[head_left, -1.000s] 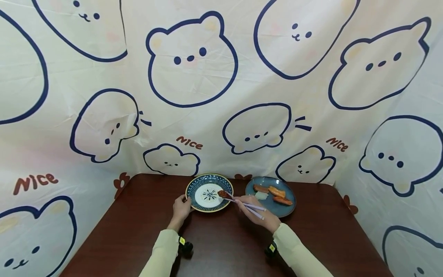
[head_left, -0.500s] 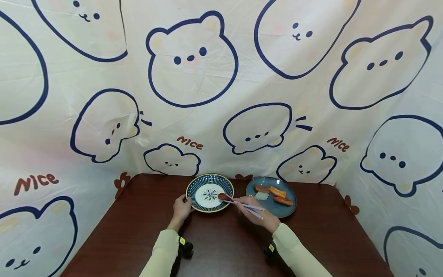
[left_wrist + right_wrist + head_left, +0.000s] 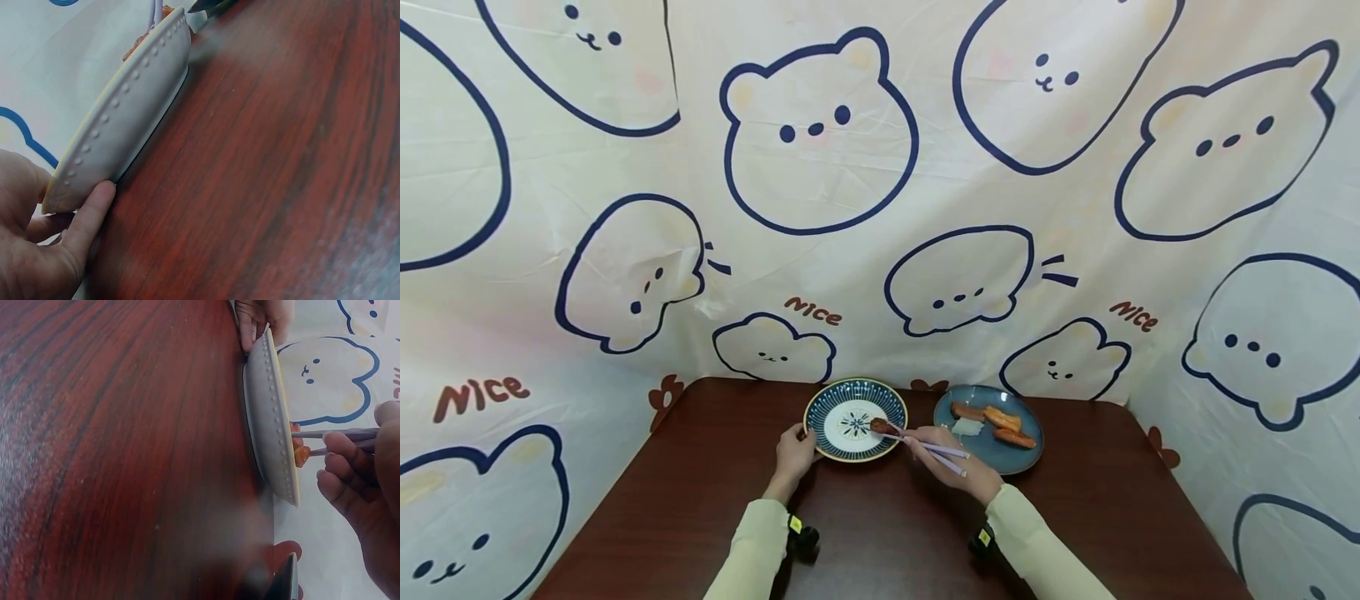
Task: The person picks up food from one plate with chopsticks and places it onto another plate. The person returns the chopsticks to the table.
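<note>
In the head view my left hand (image 3: 795, 457) holds the near left rim of a patterned plate (image 3: 838, 437), white in the middle with a blue border and yellow edge. The left wrist view has one finger of it against the plate's pale underside (image 3: 125, 119). My right hand (image 3: 958, 473) holds light purple chopsticks (image 3: 946, 451). Their tips are at a reddish-brown piece of food (image 3: 881, 427) over the right part of this plate. The right wrist view shows the food (image 3: 302, 456) just past the rim; whether it touches the plate's surface is hidden.
A blue-grey plate (image 3: 988, 458) with several food pieces, brown, orange and pale, stands to the right, partly behind my right hand. The dark wooden table (image 3: 865, 533) ends at a curtain (image 3: 865, 267) printed with cartoon animals, close behind both plates.
The right hand and chopsticks have shifted very slightly left, and the food piece with them. The left hand keeps its hold on the plate. The head view tilts a little.
</note>
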`<state>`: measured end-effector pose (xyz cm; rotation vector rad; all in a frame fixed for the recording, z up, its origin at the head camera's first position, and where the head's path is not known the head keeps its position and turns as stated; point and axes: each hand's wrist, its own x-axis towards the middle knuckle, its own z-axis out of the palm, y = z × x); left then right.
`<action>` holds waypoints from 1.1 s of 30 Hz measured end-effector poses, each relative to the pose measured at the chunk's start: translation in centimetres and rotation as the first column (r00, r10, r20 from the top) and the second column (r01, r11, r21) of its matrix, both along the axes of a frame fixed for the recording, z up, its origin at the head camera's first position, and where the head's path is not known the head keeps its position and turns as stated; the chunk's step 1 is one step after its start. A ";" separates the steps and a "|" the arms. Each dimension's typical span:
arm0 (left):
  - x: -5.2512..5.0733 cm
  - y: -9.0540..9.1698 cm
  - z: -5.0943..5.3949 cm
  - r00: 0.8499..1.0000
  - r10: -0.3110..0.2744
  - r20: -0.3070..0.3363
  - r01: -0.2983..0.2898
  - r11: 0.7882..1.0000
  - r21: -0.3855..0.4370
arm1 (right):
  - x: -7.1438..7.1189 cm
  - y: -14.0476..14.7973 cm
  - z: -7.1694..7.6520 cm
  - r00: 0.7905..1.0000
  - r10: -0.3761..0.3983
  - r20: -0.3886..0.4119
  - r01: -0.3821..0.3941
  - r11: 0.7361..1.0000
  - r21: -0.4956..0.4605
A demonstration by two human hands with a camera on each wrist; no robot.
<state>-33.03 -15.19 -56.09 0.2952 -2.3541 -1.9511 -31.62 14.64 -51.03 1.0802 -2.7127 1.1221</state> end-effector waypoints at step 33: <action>0.2 0.2 0.2 1.000 0.010 -0.010 -0.010 1.000 0.002 | 0.7 4.9 1.1 0.998 0.003 -0.058 -0.014 0.982 -0.189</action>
